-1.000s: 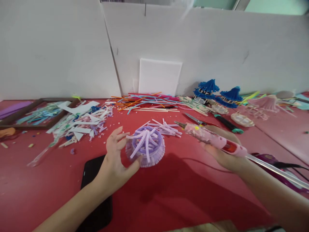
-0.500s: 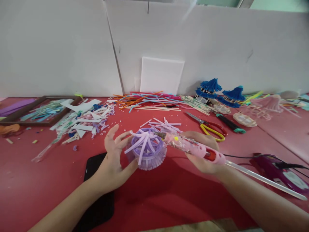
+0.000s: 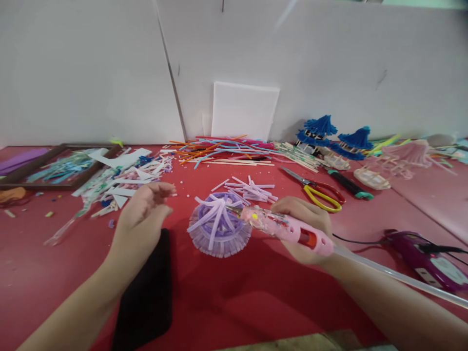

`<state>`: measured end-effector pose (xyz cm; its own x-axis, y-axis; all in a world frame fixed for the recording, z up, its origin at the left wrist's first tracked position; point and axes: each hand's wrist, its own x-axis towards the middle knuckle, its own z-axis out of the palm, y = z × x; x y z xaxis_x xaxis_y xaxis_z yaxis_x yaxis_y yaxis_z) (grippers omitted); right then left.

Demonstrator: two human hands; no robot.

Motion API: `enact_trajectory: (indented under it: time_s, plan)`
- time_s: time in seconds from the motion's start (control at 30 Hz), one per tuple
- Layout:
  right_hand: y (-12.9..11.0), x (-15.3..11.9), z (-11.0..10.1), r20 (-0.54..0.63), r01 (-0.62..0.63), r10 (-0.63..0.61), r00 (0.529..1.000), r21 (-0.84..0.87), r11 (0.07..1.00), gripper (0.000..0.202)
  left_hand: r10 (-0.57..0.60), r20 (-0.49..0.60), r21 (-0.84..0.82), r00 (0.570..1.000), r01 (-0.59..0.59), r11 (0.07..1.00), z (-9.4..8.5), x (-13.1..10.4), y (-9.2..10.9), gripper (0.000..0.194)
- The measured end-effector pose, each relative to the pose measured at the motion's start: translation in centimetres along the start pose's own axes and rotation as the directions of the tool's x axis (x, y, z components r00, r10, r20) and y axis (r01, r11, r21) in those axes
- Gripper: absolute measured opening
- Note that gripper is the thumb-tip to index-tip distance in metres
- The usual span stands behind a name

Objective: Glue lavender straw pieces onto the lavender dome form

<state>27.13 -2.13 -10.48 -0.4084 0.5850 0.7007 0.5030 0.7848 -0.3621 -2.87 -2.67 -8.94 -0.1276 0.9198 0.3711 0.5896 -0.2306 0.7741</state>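
Purple fringed craft piece (image 3: 219, 243) sits on the red table (image 3: 234, 297), between the person's two hands. Thin purple strips spread out from its middle, and a frilly edge goes all around. The left hand (image 3: 141, 217) is free of it, off to the side, with its fingers loosely curled, a gap by the thumb, and nothing that I can see inside. A black phone (image 3: 151, 297) lies below that hand, partly under the arm. The right hand (image 3: 305, 212) is wrapped around a pink glue gun (image 3: 268, 223), and a long clear glue stick (image 3: 391, 274) pokes out the back. The gun's tip is right by the top of the purple piece, but I can't tell if they touch. Just behind the piece is a little pile of cut purple strips (image 3: 254, 189). Scissors (image 3: 298, 178) with red and yellow handles lie near the right hand.
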Motion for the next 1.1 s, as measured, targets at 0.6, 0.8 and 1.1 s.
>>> enact_trajectory:
  time_s: [0.6, 0.8, 1.1]
  plan:
    - [-0.2, 0.0, -0.1, 0.014, -0.100, 0.099, 0.995, 0.111, 0.989, 0.004, 0.249, 0.057, 0.051, 0.967, -0.252, 0.966, 2.1, -1.5, 5.5, 0.008]
    - [-0.3, 0.2, -0.2, 0.013, -0.104, 0.103, 0.995, 0.106, 0.989, 0.004, 0.227, 0.052, 0.033, 0.973, -0.229, 0.973, 2.1, -1.8, 5.2, 0.009]
    - [0.5, 0.6, -0.5, -0.050, -0.095, 0.096, 0.994, 0.012, 0.995, 0.023, 0.195, 0.092, -0.026, 0.976, -0.194, 0.981, 2.0, -2.0, 4.8, 0.013]
